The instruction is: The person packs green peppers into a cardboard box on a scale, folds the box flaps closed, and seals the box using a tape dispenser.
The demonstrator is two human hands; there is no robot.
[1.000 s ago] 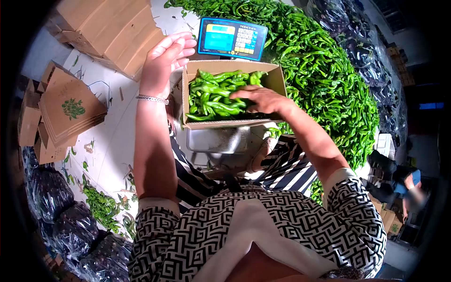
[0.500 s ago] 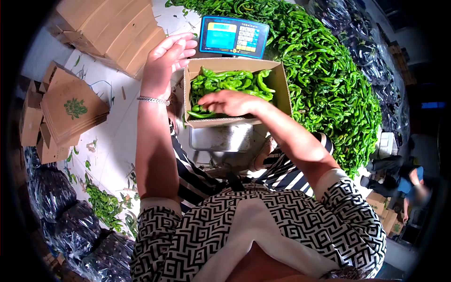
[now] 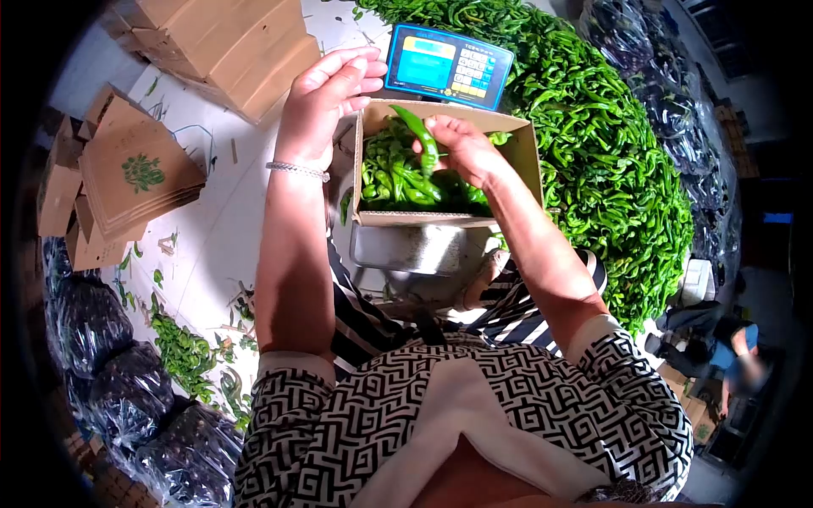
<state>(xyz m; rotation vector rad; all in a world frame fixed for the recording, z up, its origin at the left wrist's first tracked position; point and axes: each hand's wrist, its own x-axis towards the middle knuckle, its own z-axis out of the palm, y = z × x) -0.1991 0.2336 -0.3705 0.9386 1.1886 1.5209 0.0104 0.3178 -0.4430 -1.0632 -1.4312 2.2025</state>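
Note:
My right hand (image 3: 466,151) grips one long green pepper (image 3: 415,131) above the open cardboard box (image 3: 449,222). Inside the box lie many green peppers (image 3: 394,182), mostly toward its left and middle. Raised beside the box's upper left corner, my left hand (image 3: 326,97) is open, its fingers slightly apart and nothing seen in it. The box rests on a metal scale plate (image 3: 411,250), and behind it stands the scale's blue-framed display (image 3: 449,66).
A large heap of green peppers (image 3: 614,161) spreads behind and right. Stacked cartons (image 3: 224,51) and flat cardboard (image 3: 140,173) are at the left. Dark plastic bags (image 3: 127,394) line the lower left. Another person (image 3: 735,347) is at the far right.
My right hand has moved from low among the peppers up over the box, now with one pepper in it. My left hand keeps its pose. The whole view has shifted slightly.

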